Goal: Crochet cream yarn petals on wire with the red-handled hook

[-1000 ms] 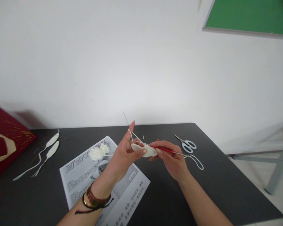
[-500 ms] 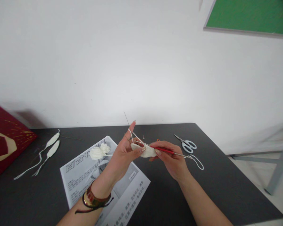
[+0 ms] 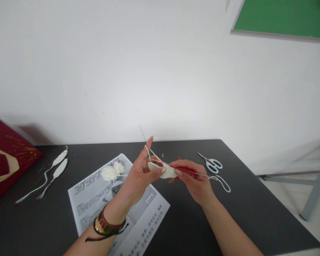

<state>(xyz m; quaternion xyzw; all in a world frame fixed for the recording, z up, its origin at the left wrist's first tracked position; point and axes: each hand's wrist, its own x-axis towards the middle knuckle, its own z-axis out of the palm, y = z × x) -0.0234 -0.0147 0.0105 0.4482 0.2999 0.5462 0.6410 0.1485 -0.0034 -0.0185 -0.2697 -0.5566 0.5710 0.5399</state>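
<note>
We see both hands raised just above the middle of the dark tabletop (image 3: 242, 213), and the work sits between them. The left hand (image 3: 140, 174) pinches the left end of a small white crochet piece (image 3: 166, 171) with thumb against fingers. Its index finger stands straight up, and the white yarn (image 3: 152, 155) runs taut over it and down to the piece. The right hand (image 3: 196, 181) is closed on a red-handled crochet hook (image 3: 185, 170) and also touches the right end of the piece.

The piece lies with its long axis left to right, and each hand holds one end, so neither is nearer. The hook runs along almost the same line, pointing from the right hand towards the left. Its tip seems to meet the top edge of the piece, though it is too fine for us to say which stitch. A loop of yarn (image 3: 223, 184) trails from the right hand towards the right edge.

Scissors (image 3: 212, 164) lie near the far right corner. A printed sheet (image 3: 96, 202) lies towards the near edge, under the left forearm, with a white crocheted flower (image 3: 110, 173) on it. Two slim white pieces (image 3: 59, 164) rest near the far left corner, beside a red box (image 3: 5, 160) at the left edge.

Against a second ago we find almost nothing moved. Both grips are the same, and the piece and the raised finger sit a touch higher.
</note>
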